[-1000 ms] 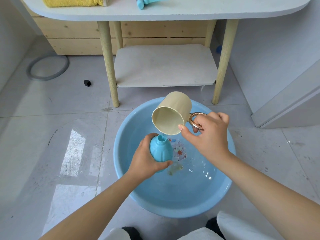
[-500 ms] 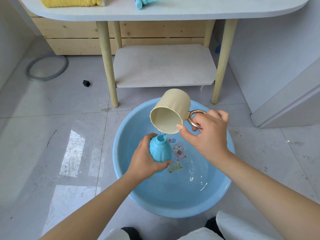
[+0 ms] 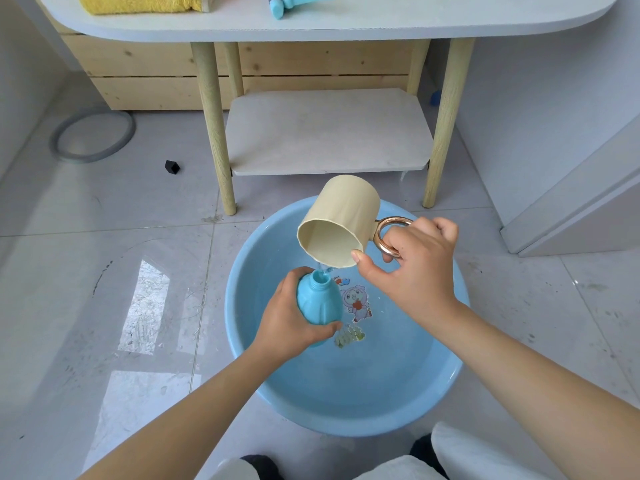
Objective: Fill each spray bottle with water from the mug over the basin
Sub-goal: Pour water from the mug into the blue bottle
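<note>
Left hand (image 3: 291, 317) gripped a blue spray bottle (image 3: 317, 301), uncapped, over the blue basin (image 3: 346, 410) on the tiled floor, while the right hand (image 3: 412, 268) held a tipped cream mug (image 3: 337, 226) by its copper handle, thumb against the rim. Water ran from the mug's lip into the bottle's neck. A yellow towel (image 3: 138, 3) lay on the far tabletop (image 3: 381, 24).

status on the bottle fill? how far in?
Done: nothing visibly finished. In hand: left hand grips the uncapped blue spray bottle over the blue basin; right hand tips the cream mug, a thin stream entering the neck. Left: fill level hidden; a blue sprayer head lies on the table, unfitted.
</note>
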The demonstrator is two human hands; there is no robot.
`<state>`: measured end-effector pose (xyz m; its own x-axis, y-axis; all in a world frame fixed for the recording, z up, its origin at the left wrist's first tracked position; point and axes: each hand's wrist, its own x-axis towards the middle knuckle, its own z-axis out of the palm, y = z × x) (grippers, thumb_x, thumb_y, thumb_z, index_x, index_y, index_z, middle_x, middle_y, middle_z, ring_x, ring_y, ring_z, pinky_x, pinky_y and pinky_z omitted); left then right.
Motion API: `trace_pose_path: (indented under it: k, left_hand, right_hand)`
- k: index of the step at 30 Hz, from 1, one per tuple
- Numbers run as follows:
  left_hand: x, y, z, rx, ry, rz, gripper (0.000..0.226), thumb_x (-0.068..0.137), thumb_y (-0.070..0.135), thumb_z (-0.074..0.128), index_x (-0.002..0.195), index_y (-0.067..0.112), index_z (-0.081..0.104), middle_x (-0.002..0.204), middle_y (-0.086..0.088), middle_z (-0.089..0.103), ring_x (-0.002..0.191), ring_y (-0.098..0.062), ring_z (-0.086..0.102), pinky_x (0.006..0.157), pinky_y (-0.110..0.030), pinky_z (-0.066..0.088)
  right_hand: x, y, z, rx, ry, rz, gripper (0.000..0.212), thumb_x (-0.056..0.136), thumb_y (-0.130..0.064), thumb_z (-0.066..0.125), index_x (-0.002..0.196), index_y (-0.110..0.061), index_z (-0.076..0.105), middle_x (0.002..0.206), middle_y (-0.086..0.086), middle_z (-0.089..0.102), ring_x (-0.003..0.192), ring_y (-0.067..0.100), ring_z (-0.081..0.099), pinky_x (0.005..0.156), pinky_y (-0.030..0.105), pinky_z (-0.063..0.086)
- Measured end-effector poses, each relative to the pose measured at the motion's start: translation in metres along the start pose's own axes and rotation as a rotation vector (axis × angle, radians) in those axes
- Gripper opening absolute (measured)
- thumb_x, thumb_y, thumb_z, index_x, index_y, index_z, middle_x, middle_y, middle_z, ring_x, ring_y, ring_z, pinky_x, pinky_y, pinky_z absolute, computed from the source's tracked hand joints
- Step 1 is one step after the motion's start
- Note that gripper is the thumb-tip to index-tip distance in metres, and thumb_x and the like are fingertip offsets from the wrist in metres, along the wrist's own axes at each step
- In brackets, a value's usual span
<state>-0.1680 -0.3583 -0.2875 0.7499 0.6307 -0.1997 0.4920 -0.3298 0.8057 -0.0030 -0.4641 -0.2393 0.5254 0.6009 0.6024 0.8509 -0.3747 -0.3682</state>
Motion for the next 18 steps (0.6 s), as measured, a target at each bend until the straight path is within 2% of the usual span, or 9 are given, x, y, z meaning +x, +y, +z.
trace_pose_path:
  k: [5,12,18]
  left_hand:
    - [0.0007,-0.0001,0.0000,0.005,0.001,0.001,0.082,0.055,0.034,0.088,0.116,0.042,0.033,0.115,0.014,0.052,0.098,-0.005,0.052,0.072,-0.009,0.038]
    - [0.0004,0.0003,-0.0004,0.000,-0.001,-0.003,0.083,0.056,0.033,0.089,0.115,0.042,0.032,0.115,0.013,0.052,0.097,-0.006,0.052,0.070,-0.006,0.037]
    - [0.0000,0.0000,0.0002,-0.002,0.001,-0.005,0.084,0.055,0.034,0.089,0.116,0.042,0.031,0.115,0.013,0.052,0.099,-0.006,0.053,0.074,-0.014,0.041]
  right_hand:
    - [0.0008,-0.0001,-0.0001,0.006,0.022,-0.035,0.046,0.074,-0.051,0.062,0.059,-0.022,0.031,0.048,-0.007,0.042,0.060,0.017,0.039,0.080,0.029,0.022]
    - [0.0024,0.0005,0.0008,-0.019,0.056,-0.096,0.047,0.075,-0.049,0.063,0.054,-0.015,0.039,0.048,-0.005,0.040,0.060,0.021,0.042,0.081,0.029,0.022]
    - [0.0029,0.0007,0.0012,-0.036,0.082,-0.159,0.047,0.076,-0.048,0.063,0.054,-0.013,0.040,0.049,-0.004,0.039,0.060,0.022,0.041,0.080,0.031,0.025]
